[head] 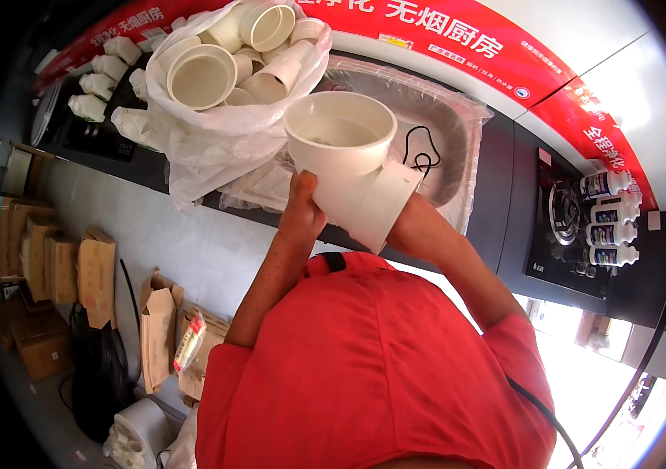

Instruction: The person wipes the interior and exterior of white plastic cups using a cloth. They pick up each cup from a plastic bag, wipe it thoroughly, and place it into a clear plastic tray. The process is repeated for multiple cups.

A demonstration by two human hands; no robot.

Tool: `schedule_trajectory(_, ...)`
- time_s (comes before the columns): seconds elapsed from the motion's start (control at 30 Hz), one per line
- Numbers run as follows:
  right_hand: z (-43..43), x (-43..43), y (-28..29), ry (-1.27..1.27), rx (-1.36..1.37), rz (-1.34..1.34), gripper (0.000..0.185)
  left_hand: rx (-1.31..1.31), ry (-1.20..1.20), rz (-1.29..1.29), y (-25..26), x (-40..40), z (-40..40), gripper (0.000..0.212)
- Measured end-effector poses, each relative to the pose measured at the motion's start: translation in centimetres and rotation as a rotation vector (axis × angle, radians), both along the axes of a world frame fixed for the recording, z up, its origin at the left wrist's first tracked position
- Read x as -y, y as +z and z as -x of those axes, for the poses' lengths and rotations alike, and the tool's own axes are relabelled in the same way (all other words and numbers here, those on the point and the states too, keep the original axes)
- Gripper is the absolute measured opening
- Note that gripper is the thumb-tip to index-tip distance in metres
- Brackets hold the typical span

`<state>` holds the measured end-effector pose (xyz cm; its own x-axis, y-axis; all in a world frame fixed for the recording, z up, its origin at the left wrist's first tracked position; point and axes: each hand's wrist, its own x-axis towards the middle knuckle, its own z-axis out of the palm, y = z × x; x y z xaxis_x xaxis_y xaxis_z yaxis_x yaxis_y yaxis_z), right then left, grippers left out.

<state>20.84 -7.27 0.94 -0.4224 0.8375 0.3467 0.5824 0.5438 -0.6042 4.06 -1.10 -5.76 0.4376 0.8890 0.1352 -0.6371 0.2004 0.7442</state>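
Note:
A large white plastic pipe tee fitting [345, 170] is held up in front of me, its wide round mouth facing up. My left hand [303, 202] grips its left side, the thumb on the outer wall. At the lower right my right hand [421, 228] holds the side branch; its fingers are hidden behind or inside the fitting. Beyond it, at the upper left, stands an open white plastic bag [216, 140] full of similar white pipe fittings [201, 76]. Behind the tee lies a plastic-wrapped metal sink [456, 129] with a black cord [424, 158] in it.
White bottles [87, 107] stand at the left beyond the bag. On the right, several labelled bottles [611, 234] stand beside a black gas hob [564, 264]. Cardboard boxes [97, 275] and a black plastic bag [95, 375] are on the floor at the lower left.

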Motion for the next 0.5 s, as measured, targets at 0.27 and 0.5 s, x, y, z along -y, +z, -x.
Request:
schedule_trajectory(0.27, 1.4, -1.1, -2.1, -0.164, -0.189, -0.003, 0.056, 0.079, -0.1, 0.042, 0.7, 1.0, -1.5, 0.082)
schedule_trajectory(0.5, 0.0, -0.4, -2.8, -0.076, -0.697, 0.665, 0.053, 0.079, -0.106, 0.04, -0.5, 0.6, -0.9, 0.082)
